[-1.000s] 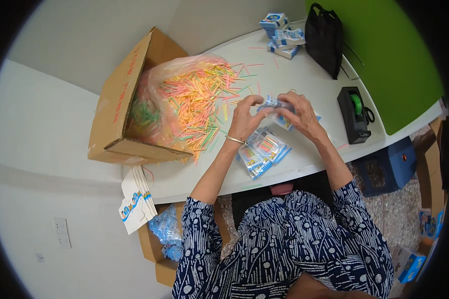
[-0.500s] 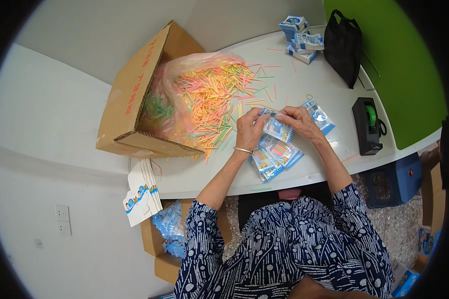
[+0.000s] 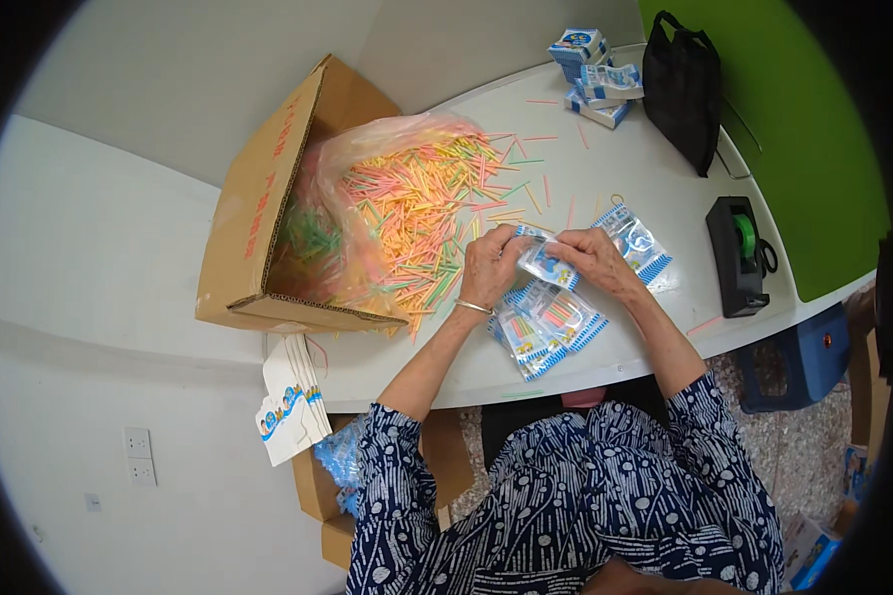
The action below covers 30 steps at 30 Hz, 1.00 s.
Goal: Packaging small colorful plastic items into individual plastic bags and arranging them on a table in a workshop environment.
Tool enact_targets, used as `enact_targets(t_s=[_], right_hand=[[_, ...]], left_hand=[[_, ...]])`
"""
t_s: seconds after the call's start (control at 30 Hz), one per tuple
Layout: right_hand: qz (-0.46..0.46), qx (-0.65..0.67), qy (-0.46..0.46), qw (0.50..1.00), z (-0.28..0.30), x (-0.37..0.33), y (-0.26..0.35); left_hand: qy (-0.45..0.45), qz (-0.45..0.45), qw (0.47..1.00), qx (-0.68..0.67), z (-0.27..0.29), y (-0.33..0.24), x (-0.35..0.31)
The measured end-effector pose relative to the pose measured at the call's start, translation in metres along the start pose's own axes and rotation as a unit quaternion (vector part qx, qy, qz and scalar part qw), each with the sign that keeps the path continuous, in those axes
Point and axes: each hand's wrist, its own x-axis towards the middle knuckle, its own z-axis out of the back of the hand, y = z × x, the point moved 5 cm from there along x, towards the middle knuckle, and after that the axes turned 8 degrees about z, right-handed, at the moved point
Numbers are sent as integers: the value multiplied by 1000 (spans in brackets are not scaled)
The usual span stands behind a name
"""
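Observation:
Between my two hands is a small clear plastic bag [image 3: 549, 268] with blue-and-white striped ends. My left hand [image 3: 490, 266] pinches its upper left edge, and a bangle circles that wrist. With thumb and fingers, my right hand [image 3: 595, 260] grips the bag's right side near the top. Just below it, filled bags [image 3: 558, 319] overlap on the table, with pink, yellow and green sticks showing through. More striped bags [image 3: 633, 241] lie beyond my right hand. A large heap of coloured sticks [image 3: 422, 203] spreads to the left of my hands.
An open cardboard box [image 3: 251, 213] lies on its side at left, its plastic liner spilling the sticks. Small blue-and-white boxes [image 3: 577, 48], a black bag [image 3: 681, 94] and a tape dispenser [image 3: 736, 260] stand at far right. White printed cards [image 3: 293, 402] hang by the left edge.
The bag in my hands is tilted more, its lower end raised and partly folded. Both hands stay close together on it. The whole view has shifted slightly.

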Motion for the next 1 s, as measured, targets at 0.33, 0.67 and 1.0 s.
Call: enact_targets(t_s=[0.33,0.67,1.0], right_hand=[[16,-42,-32,999,0,3,-4],[40,-52,-31,997,-2,4,6],[47,-62,-27,997,-4,4,10]], left_hand=[[38,-65,811,580,79,43,94],[49,-202,675,708,75,106,114],[31,-240,609,756,73,113,115]])
